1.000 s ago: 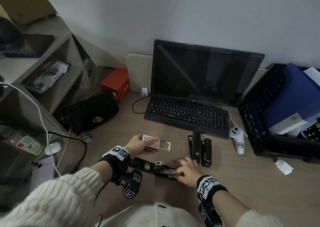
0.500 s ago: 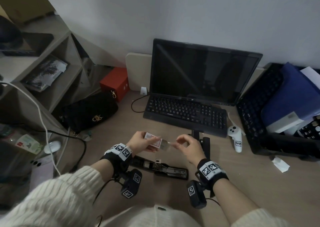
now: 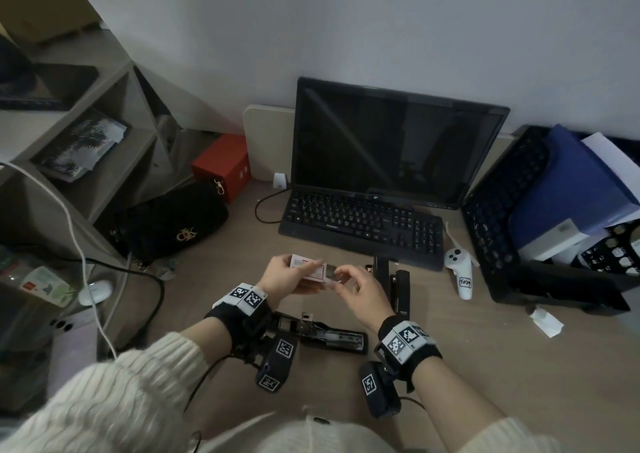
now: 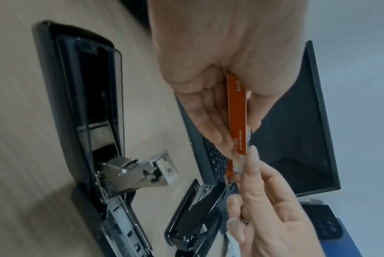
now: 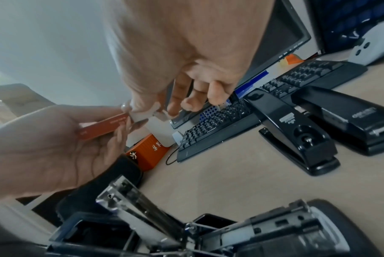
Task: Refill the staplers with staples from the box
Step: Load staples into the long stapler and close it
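My left hand [image 3: 291, 276] grips a small white-and-orange staple box [image 3: 300, 261] above the desk, its orange side [image 4: 238, 118] toward the wrist camera. My right hand [image 3: 343, 279] pinches the pale tray end [image 3: 330, 273] that sticks out of the box's right side. Below both hands a black stapler [image 3: 332, 336] lies flipped open, its metal staple channel [image 4: 125, 224] bare. Two more black staplers [image 3: 382, 272] [image 3: 401, 291] lie closed side by side just right of my right hand, also seen as staplers [image 5: 296, 132] [image 5: 351, 121] in the right wrist view.
A black keyboard [image 3: 363, 220] and dark monitor [image 3: 391, 148] stand behind the staplers. A white controller [image 3: 459, 272] and a black crate [image 3: 512, 231] sit on the right, a black bag [image 3: 166, 224] and red box [image 3: 223, 165] on the left, with cables [image 3: 152, 290].
My right hand left the open stapler on the desk, rose to the box's open end and now pinches the tray there. The left hand kept the box raised.
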Demonstrator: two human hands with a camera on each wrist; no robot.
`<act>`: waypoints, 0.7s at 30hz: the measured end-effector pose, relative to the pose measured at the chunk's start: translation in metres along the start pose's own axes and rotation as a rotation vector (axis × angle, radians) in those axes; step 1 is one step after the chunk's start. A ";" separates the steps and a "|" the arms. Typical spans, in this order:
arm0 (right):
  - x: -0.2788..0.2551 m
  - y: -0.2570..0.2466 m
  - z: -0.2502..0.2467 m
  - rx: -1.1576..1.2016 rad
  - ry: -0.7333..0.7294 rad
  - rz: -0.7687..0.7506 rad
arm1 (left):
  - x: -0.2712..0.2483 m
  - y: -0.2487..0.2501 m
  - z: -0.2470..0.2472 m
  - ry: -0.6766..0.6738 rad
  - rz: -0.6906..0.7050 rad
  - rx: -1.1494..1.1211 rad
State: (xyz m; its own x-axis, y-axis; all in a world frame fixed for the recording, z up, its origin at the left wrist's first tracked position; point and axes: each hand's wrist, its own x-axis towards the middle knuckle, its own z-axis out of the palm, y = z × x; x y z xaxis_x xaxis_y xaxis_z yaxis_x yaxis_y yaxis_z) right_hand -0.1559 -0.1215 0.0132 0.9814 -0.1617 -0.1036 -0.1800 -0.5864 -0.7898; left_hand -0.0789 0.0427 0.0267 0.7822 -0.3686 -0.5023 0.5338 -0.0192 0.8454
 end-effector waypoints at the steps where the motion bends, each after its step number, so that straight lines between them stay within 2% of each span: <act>1: -0.001 0.001 0.001 0.020 0.017 -0.001 | -0.001 0.000 0.002 -0.001 -0.001 -0.007; 10: -0.007 0.005 -0.001 0.063 -0.048 -0.001 | -0.005 -0.009 0.009 -0.025 -0.008 0.024; 15: -0.010 0.009 -0.007 0.092 -0.021 0.035 | -0.009 -0.011 0.016 -0.041 0.005 0.048; 18: -0.009 0.013 -0.008 0.054 -0.025 0.063 | -0.011 -0.011 0.018 -0.030 0.014 0.048; 21: -0.008 0.013 -0.008 -0.020 -0.094 0.126 | -0.012 -0.011 0.020 -0.016 0.023 0.051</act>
State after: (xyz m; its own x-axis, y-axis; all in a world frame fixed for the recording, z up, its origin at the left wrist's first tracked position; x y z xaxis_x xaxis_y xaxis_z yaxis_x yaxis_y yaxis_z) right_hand -0.1669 -0.1337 0.0087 0.9526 -0.1610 -0.2579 -0.3027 -0.5821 -0.7546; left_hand -0.0998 0.0288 0.0271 0.7887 -0.3842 -0.4800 0.4985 -0.0573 0.8650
